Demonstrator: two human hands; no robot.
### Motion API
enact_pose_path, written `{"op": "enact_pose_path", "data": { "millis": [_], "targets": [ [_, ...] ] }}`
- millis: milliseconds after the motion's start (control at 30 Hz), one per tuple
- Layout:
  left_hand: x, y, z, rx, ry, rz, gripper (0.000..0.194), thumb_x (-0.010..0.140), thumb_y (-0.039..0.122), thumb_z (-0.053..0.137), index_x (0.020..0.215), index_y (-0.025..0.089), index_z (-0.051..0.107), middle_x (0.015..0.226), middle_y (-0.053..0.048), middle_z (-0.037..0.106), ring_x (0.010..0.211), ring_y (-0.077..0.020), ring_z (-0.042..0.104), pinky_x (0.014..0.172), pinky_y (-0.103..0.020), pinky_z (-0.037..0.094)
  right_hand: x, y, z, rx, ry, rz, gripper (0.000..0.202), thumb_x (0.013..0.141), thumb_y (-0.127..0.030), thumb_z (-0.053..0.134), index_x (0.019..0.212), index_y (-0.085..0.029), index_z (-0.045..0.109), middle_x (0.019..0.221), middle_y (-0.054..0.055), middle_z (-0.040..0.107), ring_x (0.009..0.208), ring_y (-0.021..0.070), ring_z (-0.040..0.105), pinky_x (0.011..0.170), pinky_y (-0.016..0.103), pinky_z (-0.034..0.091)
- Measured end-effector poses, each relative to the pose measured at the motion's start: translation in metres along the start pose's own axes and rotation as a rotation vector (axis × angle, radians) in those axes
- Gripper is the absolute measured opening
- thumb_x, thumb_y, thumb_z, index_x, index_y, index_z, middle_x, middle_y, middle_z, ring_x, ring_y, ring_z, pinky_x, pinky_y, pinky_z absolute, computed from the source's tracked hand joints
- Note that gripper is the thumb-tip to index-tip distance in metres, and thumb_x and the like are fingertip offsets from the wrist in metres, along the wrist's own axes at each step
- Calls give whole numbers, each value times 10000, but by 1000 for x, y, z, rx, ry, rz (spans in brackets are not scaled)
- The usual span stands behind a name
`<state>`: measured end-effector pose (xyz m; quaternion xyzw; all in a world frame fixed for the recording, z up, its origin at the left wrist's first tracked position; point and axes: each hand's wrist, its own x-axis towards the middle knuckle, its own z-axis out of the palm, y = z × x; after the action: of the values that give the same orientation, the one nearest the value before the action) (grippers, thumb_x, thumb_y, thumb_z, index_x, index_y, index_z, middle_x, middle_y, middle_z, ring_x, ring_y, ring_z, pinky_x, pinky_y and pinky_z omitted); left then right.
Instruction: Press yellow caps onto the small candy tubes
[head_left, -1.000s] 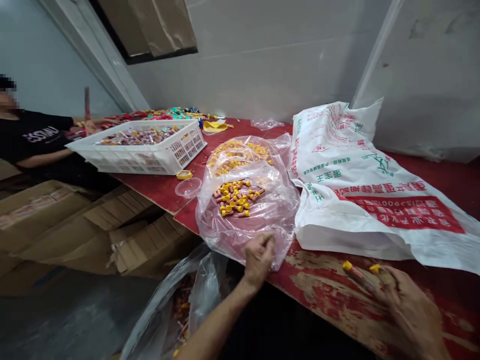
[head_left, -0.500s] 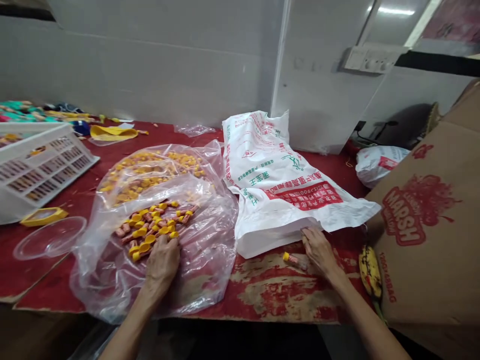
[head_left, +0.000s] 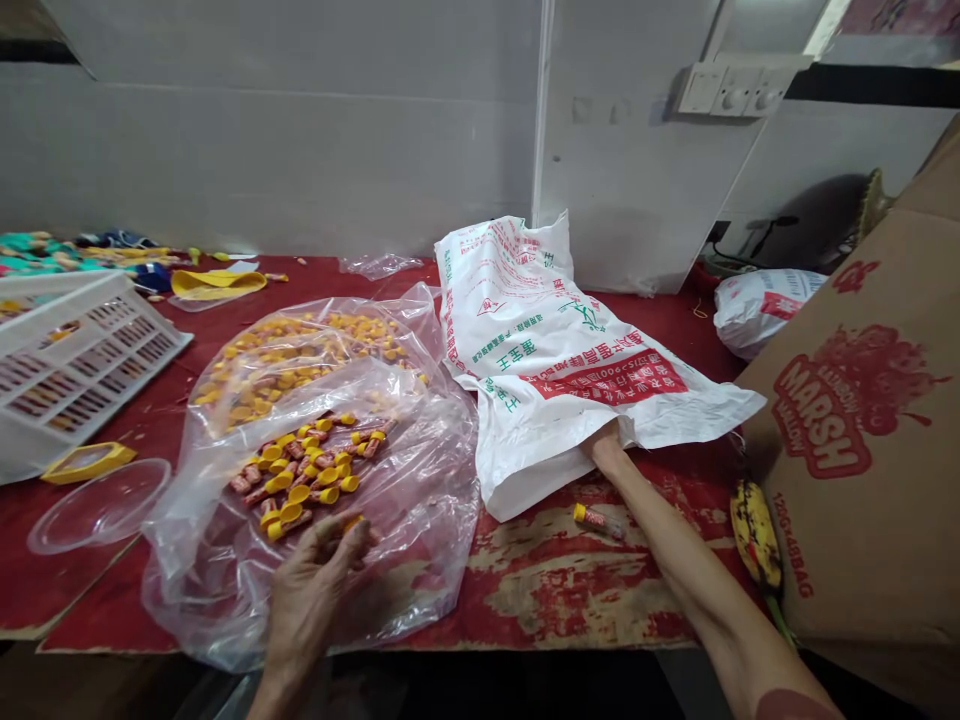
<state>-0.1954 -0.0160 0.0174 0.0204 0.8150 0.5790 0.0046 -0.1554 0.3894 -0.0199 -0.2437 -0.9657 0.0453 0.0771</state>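
Note:
My left hand [head_left: 319, 570] is closed in a pinch over the clear plastic bag [head_left: 424, 545], with a bit of a yellow cap [head_left: 354, 522] showing between thumb and fingers. Just beyond it, several small tubes with yellow caps and reddish patterned bodies [head_left: 300, 490] lie loose at the bag's opening. Many more yellow-capped tubes [head_left: 300, 350] show through the plastic behind. My right hand [head_left: 606, 442] reaches into the mouth of a white woven sack [head_left: 540, 350] with red and green print, so its fingers are hidden. Below the sack, one clear yellow-capped tube [head_left: 598, 521] lies on the table.
A white slatted basket [head_left: 75, 370] stands at the left, with a yellow frame-like piece [head_left: 88, 462] and a clear oval lid [head_left: 101, 508] in front. At the right stand a cardboard box [head_left: 862, 480] and a banana [head_left: 754, 535]. A grey wall [head_left: 300, 150] borders the red table.
My right hand has moved from the sack's edge into its mouth. My left hand has drawn slightly back from the pile of tubes, a yellow cap in its pinch.

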Motion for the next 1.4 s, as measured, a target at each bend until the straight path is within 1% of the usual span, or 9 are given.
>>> {"op": "enact_pose_path", "data": {
  "millis": [167, 333, 467, 567, 733, 867, 1100, 1233, 1400],
  "targets": [
    [-58, 18, 47, -689, -193, -370, 477, 515, 391, 852, 861, 157, 624, 716, -40, 693, 603, -134, 601, 576, -215, 489, -59, -4, -36, 76, 14, -29, 245, 832, -126, 445, 966, -53, 636, 979, 176, 622, 993, 302, 563, 914, 439, 404],
    [-95, 35, 88, -897, -324, -479, 392, 554, 282, 856, 853, 140, 646, 787, -73, 711, 725, -181, 666, 622, -236, 524, -151, 0, -64, 462, -89, -186, 318, 863, -209, 400, 1139, -190, 558, 1101, 71, 601, 971, 172, 576, 810, 273, 475],
    [-111, 41, 107, -967, -402, -479, 352, 614, 261, 825, 890, 136, 647, 825, -73, 706, 762, -182, 670, 646, -239, 531, -196, -3, -62, 765, -123, -314, 320, 858, -221, 420, 1152, -208, 547, 1238, 87, 539, 1205, 217, 458, 980, 367, 394],
    [-121, 42, 111, -967, -420, -484, 342, 634, 259, 816, 898, 133, 637, 817, -71, 705, 731, -163, 662, 643, -234, 531, -208, -10, -56, 790, -150, -320, 302, 857, -211, 428, 1141, -220, 530, 1222, 85, 530, 1183, 218, 460, 934, 354, 412],
    [-131, 46, 109, -949, -429, -503, 343, 655, 262, 808, 922, 151, 623, 808, -62, 708, 672, -136, 647, 628, -229, 529, -209, -31, -55, 913, -284, -219, 174, 818, -231, 492, 984, -195, 530, 892, 28, 571, 765, 149, 525, 674, 267, 421],
    [-136, 49, 110, -952, -418, -483, 360, 607, 266, 836, 880, 137, 639, 891, -65, 694, 695, -143, 640, 631, -237, 532, -212, -45, -54, 1045, -195, -257, 166, 733, -150, 511, 895, -185, 530, 916, 26, 528, 843, 155, 495, 736, 270, 404],
    [-144, 44, 118, -945, -337, -536, 458, 554, 230, 863, 939, 158, 626, 767, 12, 618, 656, -104, 605, 606, -209, 522, -222, -48, -41, 1652, -9, -21, 170, 822, -301, 592, 946, -204, 528, 868, 22, 578, 796, 155, 562, 800, 307, 458],
    [-151, 44, 123, -975, -325, -562, 410, 533, 238, 870, 845, 142, 622, 764, 9, 607, 655, -122, 616, 596, -236, 535, -230, -56, -30, 1684, 71, 120, 492, 798, -329, 618, 1229, -241, 400, 1038, 56, 570, 915, 181, 574, 880, 359, 475],
    [-152, 42, 124, -987, -292, -573, 410, 501, 234, 881, 805, 130, 626, 749, 5, 614, 645, -122, 614, 593, -241, 541, -235, -64, -27, 1722, 99, 143, 358, 813, -329, 616, 1108, -231, 441, 1075, 67, 572, 951, 192, 592, 897, 366, 487]
  ]
}}
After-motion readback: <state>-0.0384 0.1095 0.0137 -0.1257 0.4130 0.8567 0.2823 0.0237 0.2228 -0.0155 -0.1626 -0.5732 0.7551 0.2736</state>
